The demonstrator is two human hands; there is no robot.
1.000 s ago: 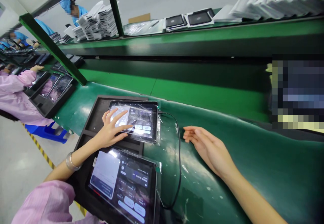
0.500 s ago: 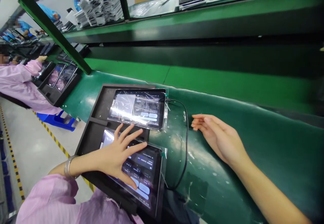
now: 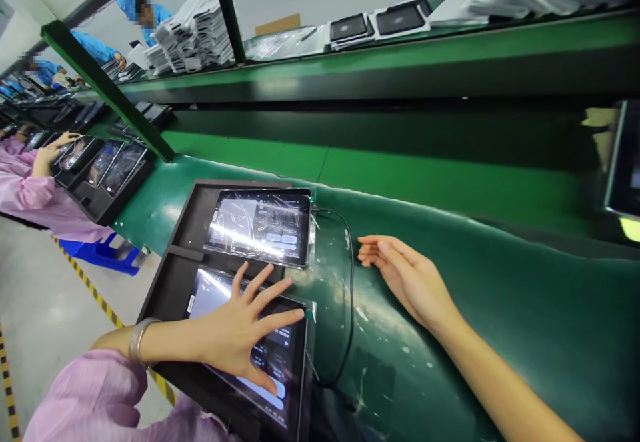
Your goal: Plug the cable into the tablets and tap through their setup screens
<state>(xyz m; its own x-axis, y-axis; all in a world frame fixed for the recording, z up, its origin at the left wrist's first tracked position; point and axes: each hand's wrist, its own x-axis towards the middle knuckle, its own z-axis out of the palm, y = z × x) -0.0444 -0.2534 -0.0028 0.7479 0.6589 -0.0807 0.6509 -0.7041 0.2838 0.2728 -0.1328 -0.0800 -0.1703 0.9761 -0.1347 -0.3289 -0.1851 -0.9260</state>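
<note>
A tablet (image 3: 283, 355) in a clear plastic sleeve is lying flat in the lower compartment of a black tray (image 3: 167, 289), its screen lit. The person's left hand (image 3: 235, 339) is spread wide across it, palm down and fingers fanned, pressing rather than pinching. The tablet is likely stiff, moderately light and fragile at the glass, and the film may be slippery, so the long edges look like the safest place to grip. A second tablet (image 3: 257, 229), also sleeved, is sitting in the tray's upper compartment, untouched. A black cable (image 3: 351, 295) is looping across the green worktop (image 3: 500, 309) between the two tablets' right corners. The right hand (image 3: 405, 275) is resting open on that worktop, fingers loosely curled and holding nothing, just beside the cable. A silver bangle (image 3: 137, 342) is circling the left wrist, and a pink sleeve (image 3: 85, 389) is covering the arm above it. Farther along the line, a co-worker in pink (image 3: 30, 195) is reaching over similar trays holding tablets (image 3: 105, 185). Across the line, stacks of white packaging (image 3: 193, 32) are piling up on a far bench, where a person in blue (image 3: 143, 12) is standing.
</note>
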